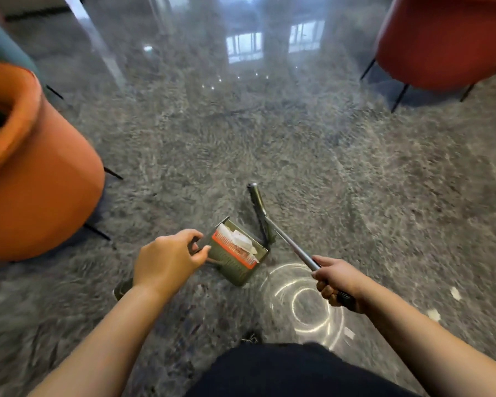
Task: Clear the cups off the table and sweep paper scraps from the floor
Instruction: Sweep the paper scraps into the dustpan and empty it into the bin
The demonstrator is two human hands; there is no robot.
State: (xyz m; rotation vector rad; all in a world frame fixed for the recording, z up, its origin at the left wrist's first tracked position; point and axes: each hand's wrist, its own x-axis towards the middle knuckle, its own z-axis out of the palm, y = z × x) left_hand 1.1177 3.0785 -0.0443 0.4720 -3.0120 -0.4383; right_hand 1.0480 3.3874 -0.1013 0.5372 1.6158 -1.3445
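Head view looks down on a grey polished floor (269, 138), with both arms reaching into the lower half of the frame. The left hand (166, 260) curls its fingers and thumb round the handle of a green dustpan (235, 259) at lower centre; the pan already holds white paper scraps (239, 239) against its orange comb. The right hand (337, 282) is clenched round the dark grip of a broom (287, 242), whose silver pole runs from that fist up and to the left to a narrow head lying just right of the pan, its long axis pointing towards the top of the frame.

The move ahead turns on 3 loose scraps (434, 314) at lower right: they lie on the far side of the right hand from the pan, well apart from the broom head, so I judge the right hand must swing the head back across towards them. Nothing stands between.

An orange chair (40, 173) fills the left edge, a red chair (441, 44) the upper right. No cups or table are in view.
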